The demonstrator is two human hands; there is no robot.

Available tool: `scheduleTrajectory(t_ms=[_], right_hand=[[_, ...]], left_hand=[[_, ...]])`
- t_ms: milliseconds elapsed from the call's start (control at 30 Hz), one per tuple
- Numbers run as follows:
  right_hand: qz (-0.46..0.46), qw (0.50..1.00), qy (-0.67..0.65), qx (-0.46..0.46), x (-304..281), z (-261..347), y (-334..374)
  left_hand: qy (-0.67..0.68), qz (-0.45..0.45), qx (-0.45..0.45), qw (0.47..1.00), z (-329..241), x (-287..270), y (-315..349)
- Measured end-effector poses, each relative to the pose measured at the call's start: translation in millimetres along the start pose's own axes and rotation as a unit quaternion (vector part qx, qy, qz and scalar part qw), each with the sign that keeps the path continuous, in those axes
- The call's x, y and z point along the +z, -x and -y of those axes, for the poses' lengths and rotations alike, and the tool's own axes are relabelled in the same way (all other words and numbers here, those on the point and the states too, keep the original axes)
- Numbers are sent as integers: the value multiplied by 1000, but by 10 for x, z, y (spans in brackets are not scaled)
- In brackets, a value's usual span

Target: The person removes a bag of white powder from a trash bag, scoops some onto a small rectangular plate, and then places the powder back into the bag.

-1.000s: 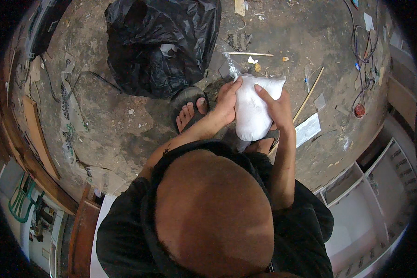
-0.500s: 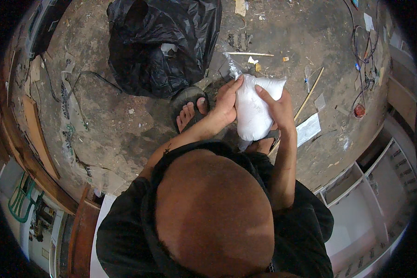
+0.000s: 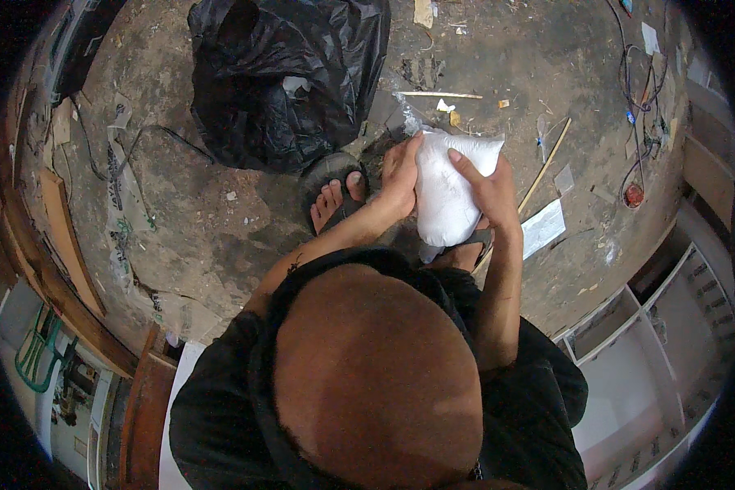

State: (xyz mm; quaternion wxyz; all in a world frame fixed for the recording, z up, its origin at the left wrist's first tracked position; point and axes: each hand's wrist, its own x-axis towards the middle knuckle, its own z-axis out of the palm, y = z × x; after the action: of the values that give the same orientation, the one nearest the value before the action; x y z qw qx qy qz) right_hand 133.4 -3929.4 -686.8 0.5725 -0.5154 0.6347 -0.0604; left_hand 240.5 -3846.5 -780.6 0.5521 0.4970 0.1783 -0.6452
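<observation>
A plump clear plastic bag of white powder (image 3: 449, 192) is held up between my two hands, above my sandalled feet. My left hand (image 3: 400, 173) grips its left side near the top, with the thumb along the edge. From the right, my right hand (image 3: 496, 192) wraps round the bag, its thumb lying on the front and most of its fingers hidden behind. The loose, twisted plastic end (image 3: 408, 114) of the bag sticks out past the top left corner.
A large black plastic bag (image 3: 286, 98) lies ahead to the left. Scraps, a thin stick (image 3: 545, 165) and a white sheet (image 3: 542, 229) litter the dirty floor. Cables (image 3: 629, 73) run at the far right. A white shelf unit (image 3: 629, 384) stands at the lower right, wooden boards (image 3: 67, 237) at the left.
My left hand has slid slightly down and left along the bag's edge, and its thumb has shifted off the top corner. The right hand stays nearly in place.
</observation>
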Motion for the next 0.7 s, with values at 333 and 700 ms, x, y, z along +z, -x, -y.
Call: scheduleTrajectory(t_ms=[333, 700], right_hand=[[0, 999, 46, 6, -20, 6, -9], [13, 1000, 24, -11, 18, 19, -23]], left_hand=[[139, 66, -77, 985, -26, -24, -8], [191, 36, -127, 973, -14, -52, -53]])
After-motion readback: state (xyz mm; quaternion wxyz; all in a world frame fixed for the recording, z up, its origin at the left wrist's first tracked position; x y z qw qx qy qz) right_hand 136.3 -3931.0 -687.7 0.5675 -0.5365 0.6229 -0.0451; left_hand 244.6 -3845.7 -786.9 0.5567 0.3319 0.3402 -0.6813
